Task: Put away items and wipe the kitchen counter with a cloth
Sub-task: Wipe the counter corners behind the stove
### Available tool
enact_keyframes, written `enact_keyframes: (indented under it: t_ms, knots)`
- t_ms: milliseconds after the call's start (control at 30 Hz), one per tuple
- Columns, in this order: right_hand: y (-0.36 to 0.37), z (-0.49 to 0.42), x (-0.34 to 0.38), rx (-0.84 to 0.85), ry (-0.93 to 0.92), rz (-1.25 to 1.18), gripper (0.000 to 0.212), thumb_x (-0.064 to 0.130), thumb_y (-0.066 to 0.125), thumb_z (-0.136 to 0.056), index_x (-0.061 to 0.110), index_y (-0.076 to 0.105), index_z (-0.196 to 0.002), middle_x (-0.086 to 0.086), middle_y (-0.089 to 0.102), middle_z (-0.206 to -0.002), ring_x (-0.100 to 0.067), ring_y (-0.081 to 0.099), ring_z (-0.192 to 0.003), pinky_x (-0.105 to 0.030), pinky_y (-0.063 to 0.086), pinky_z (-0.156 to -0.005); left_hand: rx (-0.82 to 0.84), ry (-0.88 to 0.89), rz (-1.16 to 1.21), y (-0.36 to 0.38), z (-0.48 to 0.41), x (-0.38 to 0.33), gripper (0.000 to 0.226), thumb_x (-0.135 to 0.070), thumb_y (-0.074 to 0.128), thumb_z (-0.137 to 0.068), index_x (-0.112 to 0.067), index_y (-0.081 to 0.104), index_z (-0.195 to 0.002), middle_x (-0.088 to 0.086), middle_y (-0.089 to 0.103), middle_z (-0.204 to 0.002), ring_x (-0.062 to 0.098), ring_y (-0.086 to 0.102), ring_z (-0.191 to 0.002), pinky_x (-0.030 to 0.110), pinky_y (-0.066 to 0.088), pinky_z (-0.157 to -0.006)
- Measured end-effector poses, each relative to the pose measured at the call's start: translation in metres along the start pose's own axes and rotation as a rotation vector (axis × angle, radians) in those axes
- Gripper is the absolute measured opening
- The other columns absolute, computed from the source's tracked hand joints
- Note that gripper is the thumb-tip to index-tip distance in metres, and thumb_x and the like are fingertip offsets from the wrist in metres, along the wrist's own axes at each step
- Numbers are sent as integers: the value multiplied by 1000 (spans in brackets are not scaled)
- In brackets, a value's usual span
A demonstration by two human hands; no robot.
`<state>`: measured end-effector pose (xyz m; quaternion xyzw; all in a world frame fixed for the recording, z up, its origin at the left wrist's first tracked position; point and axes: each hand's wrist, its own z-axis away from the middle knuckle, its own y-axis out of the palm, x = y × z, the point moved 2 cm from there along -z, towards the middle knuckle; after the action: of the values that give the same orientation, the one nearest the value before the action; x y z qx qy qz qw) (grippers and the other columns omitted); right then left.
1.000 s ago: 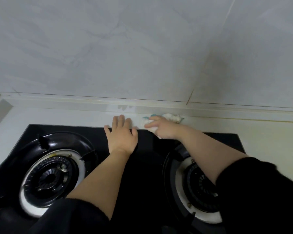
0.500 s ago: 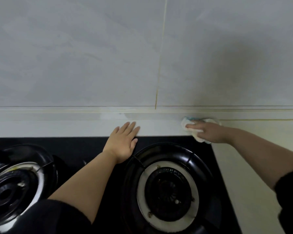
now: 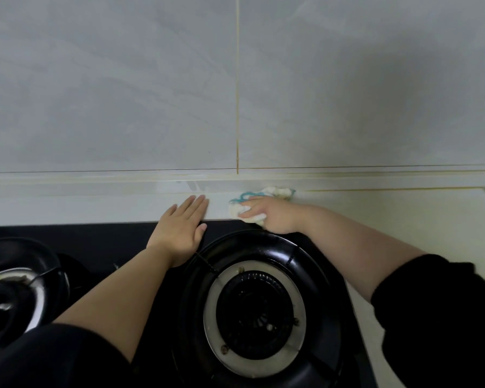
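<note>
A bunched white cloth with a teal edge (image 3: 277,192) lies on the pale counter strip (image 3: 95,205) behind the black gas hob (image 3: 118,239). My right hand (image 3: 269,217) grips the cloth and presses it onto the strip near the wall ledge. My left hand (image 3: 184,228) lies flat, fingers straight, its palm on the hob's back edge and its fingertips on the counter strip, just left of the cloth.
Two burners sit in the hob: one (image 3: 254,317) under my right forearm, another (image 3: 9,287) at the far left. Pale counter (image 3: 403,219) extends to the right of the hob. A grey tiled wall (image 3: 235,93) rises right behind the ledge.
My right hand has slid the cloth leftward along the back strip, from past the hob's right corner to close beside my left hand. My left hand has stayed planted.
</note>
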<state>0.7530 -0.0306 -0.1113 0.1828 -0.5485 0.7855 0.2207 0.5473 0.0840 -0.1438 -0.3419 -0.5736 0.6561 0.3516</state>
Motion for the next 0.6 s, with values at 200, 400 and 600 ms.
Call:
enact_keyframes:
  t_ms: [200,400,600]
  knots:
    - [-43,77,-60,-56,298,180,49,-11,49,-81,14,66,-119,-10,48,-134,-25,44,-127,-19,26,-100,4,4,8,-3,1,-1,82,-49,-14,-77,-21,1,-153,-6,-3,-160,12,-4,-147,35,6,-119]
    - [-46,58,-27,-184,281,220,42,-9,50,-76,8,71,-108,-6,55,-92,-34,57,-105,-28,40,-88,6,3,6,-5,2,-3,85,-48,-19,-74,-21,-2,-153,-7,-8,-159,12,-7,-147,34,4,-119]
    - [-34,-25,93,-471,-100,468,52,1,50,-80,25,56,-126,-6,44,-128,-29,41,-116,-40,37,-96,6,7,9,-7,2,-4,86,-48,-19,-74,-20,1,-153,-4,-4,-160,14,-6,-147,36,5,-118]
